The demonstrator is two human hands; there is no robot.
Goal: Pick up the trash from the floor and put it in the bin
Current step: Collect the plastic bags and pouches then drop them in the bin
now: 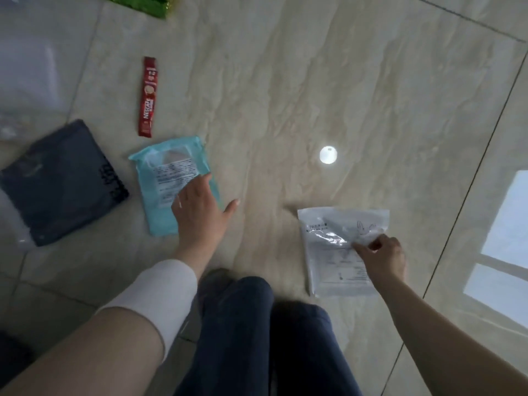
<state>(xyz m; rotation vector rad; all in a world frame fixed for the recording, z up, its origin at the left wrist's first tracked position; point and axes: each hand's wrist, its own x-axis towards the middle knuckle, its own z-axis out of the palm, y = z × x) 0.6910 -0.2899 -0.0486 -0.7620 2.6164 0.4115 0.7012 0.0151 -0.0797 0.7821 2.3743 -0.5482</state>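
Note:
A light blue packet [160, 178] lies flat on the tiled floor at centre left. My left hand [198, 211] rests on its lower right part with fingers spread, not closed around it. To the right lies a white plastic pouch [331, 261]; my right hand [384, 257] pinches its right edge between thumb and fingers. A red coffee stick sachet [147, 97] lies above the blue packet. A green wrapper [143, 4] shows at the top edge. No bin is in view.
A dark blue flat bag [60, 181] lies at the left. A pale translucent object [25, 75] sits at the upper left. My legs in blue jeans [257, 338] fill the bottom centre. A bright light reflection [328, 154] marks the floor.

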